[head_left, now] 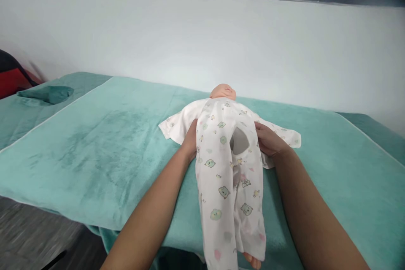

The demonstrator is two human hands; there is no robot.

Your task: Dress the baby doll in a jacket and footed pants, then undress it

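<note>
A baby doll (223, 91) lies on its back, its head toward the wall. It wears a white long-sleeved top (186, 120) with small printed animals. White baby pants (215, 168) in the same print cover its front and legs, with an oval opening at the crotch. My left hand (190, 138) grips the left side of the pants near the waist, its fingers partly hidden by cloth. On the other side, my right hand (268, 138) holds the right waist edge. One bare doll foot (253, 260) shows below the right pant leg; the left leg's end is out of frame.
A green plush cover (95, 135) spreads over the bed beneath the doll. Behind it stands a white wall (158, 38). A bunched green cloth (47, 94) and a red and black object (14, 78) are at far left. Dark floor (34, 232) shows at lower left.
</note>
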